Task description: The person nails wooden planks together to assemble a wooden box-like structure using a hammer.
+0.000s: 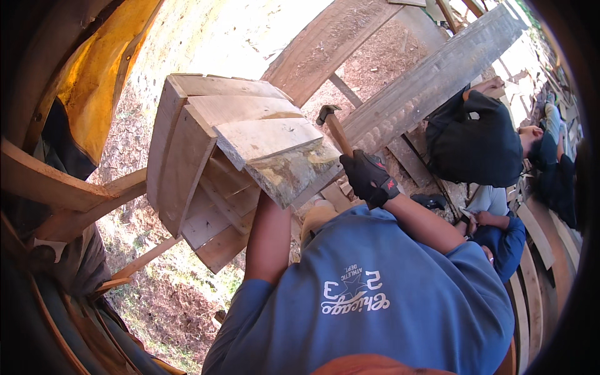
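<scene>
My right hand [372,178], in a dark work glove, is closed round the handle of a claw hammer [340,134]. The hammer's dark metal head points away from me, beside the far right corner of a wooden crate [253,139]. Rough, pale, overlapping boards make up the crate, which stands tilted in front of me at the left. My bare left forearm [269,240] reaches up to the underside of the crate's near board [294,173]. Behind that board my left hand is hidden, so its grip cannot be seen.
A long, thick, weathered plank [431,84] slants off to the far right, beside another wide board [331,47]. A person in black [475,140] bends close on the right, with other people beyond. Left are a yellow sheet [103,69] and a wooden beam [69,181].
</scene>
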### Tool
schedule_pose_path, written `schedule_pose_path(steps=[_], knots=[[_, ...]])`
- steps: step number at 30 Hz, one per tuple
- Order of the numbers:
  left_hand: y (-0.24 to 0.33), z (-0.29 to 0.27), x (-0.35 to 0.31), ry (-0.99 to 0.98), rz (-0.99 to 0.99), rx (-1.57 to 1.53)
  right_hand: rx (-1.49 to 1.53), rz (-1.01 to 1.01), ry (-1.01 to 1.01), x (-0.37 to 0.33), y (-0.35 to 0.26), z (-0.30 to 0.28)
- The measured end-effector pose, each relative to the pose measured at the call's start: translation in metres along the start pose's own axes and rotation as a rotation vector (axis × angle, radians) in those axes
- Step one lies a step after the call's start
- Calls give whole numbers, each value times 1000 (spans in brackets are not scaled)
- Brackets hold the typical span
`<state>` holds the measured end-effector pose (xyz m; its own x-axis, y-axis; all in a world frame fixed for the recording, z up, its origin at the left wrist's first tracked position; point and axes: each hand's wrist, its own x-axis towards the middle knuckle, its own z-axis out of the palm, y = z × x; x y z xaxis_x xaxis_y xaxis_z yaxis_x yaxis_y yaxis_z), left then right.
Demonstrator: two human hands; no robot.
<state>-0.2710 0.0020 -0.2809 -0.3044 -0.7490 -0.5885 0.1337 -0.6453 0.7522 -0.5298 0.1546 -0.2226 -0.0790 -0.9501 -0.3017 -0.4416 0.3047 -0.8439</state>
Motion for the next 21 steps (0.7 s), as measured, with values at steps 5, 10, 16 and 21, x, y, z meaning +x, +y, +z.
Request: schedule_pose_path(steps=[5,10,16,21], knots=[[1,-3,-1,14,5,0,478,195,226,-12,-47,-61],[5,0,0,7,-2,17,503,237,275,-3,-38,-14],[3,-4,-7,15,-12,22,703,567,28,-4,-7,-34],[8,-1,17,4,11,17,718,304,391,-10,-46,-69]])
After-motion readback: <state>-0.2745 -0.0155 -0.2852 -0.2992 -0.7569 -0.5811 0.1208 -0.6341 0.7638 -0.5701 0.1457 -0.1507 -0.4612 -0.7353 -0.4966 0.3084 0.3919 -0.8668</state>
